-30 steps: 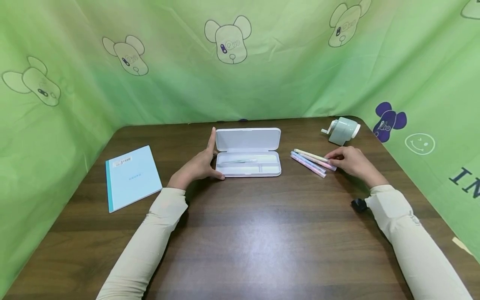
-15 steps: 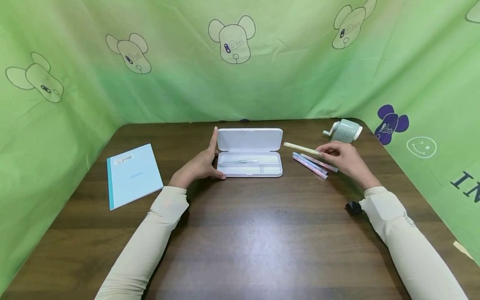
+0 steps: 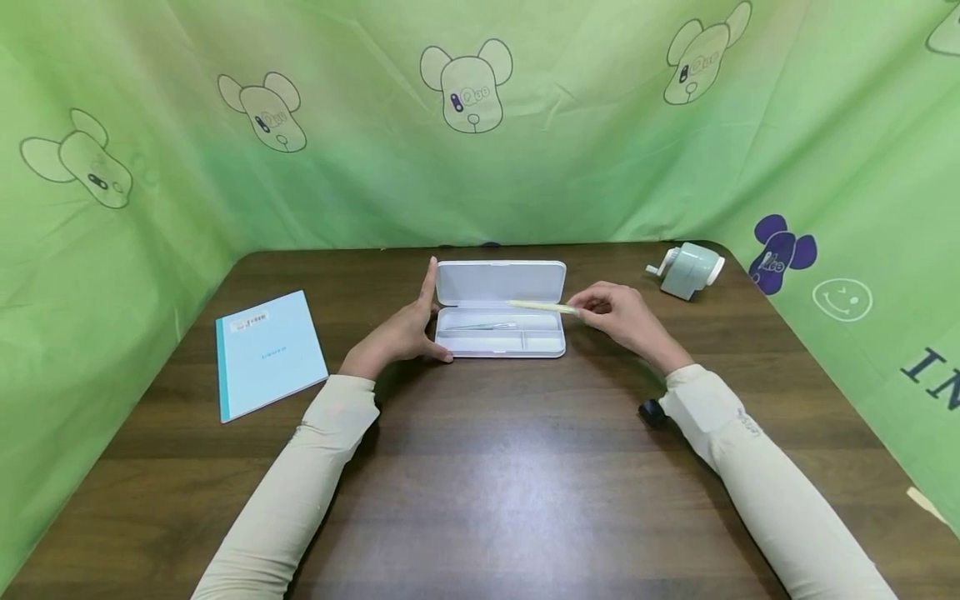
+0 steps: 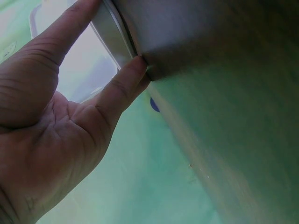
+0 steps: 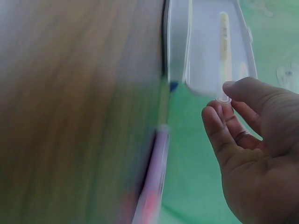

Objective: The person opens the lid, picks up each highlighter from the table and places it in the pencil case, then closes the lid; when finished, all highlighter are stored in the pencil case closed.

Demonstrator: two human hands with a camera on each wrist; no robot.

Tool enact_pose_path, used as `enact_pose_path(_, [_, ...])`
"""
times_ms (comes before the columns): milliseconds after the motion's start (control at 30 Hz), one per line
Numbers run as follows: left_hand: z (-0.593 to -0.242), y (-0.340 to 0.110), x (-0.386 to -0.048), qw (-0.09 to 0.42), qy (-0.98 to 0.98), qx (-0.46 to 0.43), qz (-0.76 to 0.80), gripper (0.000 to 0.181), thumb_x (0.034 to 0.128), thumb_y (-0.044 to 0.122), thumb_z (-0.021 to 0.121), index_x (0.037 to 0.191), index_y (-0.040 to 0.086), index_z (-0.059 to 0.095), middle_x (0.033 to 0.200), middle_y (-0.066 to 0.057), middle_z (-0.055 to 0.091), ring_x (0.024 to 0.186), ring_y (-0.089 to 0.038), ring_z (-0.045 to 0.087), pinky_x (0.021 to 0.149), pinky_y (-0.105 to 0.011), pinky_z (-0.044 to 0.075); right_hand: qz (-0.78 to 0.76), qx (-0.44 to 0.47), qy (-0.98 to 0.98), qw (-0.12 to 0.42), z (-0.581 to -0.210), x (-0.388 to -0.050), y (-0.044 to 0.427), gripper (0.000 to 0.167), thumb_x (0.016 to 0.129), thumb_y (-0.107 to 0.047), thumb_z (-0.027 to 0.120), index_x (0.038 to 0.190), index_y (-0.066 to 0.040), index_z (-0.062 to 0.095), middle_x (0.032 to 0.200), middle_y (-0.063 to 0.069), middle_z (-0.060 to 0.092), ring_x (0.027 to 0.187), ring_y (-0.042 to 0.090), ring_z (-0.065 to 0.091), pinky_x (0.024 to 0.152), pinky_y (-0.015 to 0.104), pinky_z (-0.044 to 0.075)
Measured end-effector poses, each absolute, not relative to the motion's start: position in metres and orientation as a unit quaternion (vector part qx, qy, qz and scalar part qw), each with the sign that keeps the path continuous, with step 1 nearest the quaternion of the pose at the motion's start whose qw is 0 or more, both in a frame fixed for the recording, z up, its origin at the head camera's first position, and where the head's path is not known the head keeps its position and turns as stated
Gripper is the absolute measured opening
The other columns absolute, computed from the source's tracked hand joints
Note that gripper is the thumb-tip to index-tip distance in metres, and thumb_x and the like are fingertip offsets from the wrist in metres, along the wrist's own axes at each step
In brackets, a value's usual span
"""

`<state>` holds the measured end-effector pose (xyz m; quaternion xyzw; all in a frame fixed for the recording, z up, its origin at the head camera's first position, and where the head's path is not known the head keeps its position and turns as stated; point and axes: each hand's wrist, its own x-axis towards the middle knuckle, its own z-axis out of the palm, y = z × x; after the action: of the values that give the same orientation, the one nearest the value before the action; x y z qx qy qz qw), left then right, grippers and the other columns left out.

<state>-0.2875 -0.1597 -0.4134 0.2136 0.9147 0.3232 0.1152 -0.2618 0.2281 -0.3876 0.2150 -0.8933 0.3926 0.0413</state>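
A white pencil case (image 3: pixel 543 342) lies with its lid raised, a thin clear-and-white pen (image 3: pixel 483 326) in its long rear compartment. My left hand (image 3: pixel 397 335) is at the case's left end, thumb by the front corner and index finger pointing up beside the lid. In the left wrist view the fingers (image 4: pixel 122 86) are fairly straight and touch the case. A pale yellow pen (image 3: pixel 542 307) is pinched near one end between thumb and fingertips of my right hand (image 3: pixel 626 317). It is held above the case's right half, roughly level. A pink-purple pen (image 5: pixel 156 168) shows in the right wrist view.
A light blue notebook (image 3: pixel 272 357) lies on the left of the brown wooden table (image 3: pixel 495 475). At the back right stands a grey-green crank sharpener (image 3: pixel 688 271). Green printed cloth (image 3: pixel 360 167) hangs around the table's back and sides.
My right hand has lifted the yellow pen from the group of pens and carried it left over the case. My left hand stays at the case. The other pens are now hidden in the head view.
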Motion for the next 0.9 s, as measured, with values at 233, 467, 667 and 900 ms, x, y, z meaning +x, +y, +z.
enact_pose_path(233, [-0.408, -0.158, -0.286, 0.101, 0.91, 0.229, 0.332, 0.164, 0.0784, 0.031, 0.102, 0.163, 0.035, -0.039, 0.154, -0.035, 0.052, 0.144, -0.042, 0.052, 0.117, -0.051, 0.042, 0.403, 0.24, -0.883, 0.031, -0.386, -0.272, 0.184, 0.016, 0.1, 0.003, 0.072, 0.114, 0.008, 0.079, 0.107, 0.02, 0.075, 0.098, 0.031, 0.072, 0.088, 0.027, 0.057])
enact_pose_path(467, [-0.408, -0.155, -0.287, 0.112, 0.912, 0.215, 0.33, 0.167, 0.0775, 0.032, 0.102, 0.161, 0.036, -0.042, 0.157, -0.032, 0.052, 0.147, -0.042, 0.05, 0.119, -0.053, 0.04, 0.405, 0.24, -0.882, 0.02, -0.385, -0.276, 0.154, 0.017, 0.098, 0.006, 0.07, 0.112, 0.009, 0.079, 0.106, 0.02, 0.075, 0.099, 0.034, 0.072, 0.094, 0.044, 0.06])
enact_pose_path(667, [-0.385, -0.149, -0.27, 0.131, 0.914, 0.2, 0.329, 0.16, 0.0834, 0.023, 0.099, 0.162, 0.033, -0.041, 0.16, -0.032, 0.048, 0.151, -0.042, 0.046, 0.124, -0.052, 0.035, 0.38, 0.264, -0.886, 0.02, -0.386, -0.277, 0.145, 0.02, 0.099, 0.004, 0.073, 0.117, 0.009, 0.078, 0.108, 0.02, 0.073, 0.098, 0.035, 0.071, 0.093, 0.048, 0.06])
enact_pose_path(900, [-0.396, -0.154, -0.273, 0.123, 0.915, 0.201, 0.329, 0.162, 0.082, 0.025, 0.1, 0.161, 0.031, -0.042, 0.158, -0.032, 0.052, 0.149, -0.042, 0.049, 0.121, -0.055, 0.037, 0.356, 0.281, -0.891, 0.027, -0.389, -0.276, 0.147, 0.041, 0.097, -0.006, 0.082, 0.135, 0.006, 0.073, 0.12, 0.021, 0.071, 0.097, 0.032, 0.071, 0.088, 0.046, 0.059])
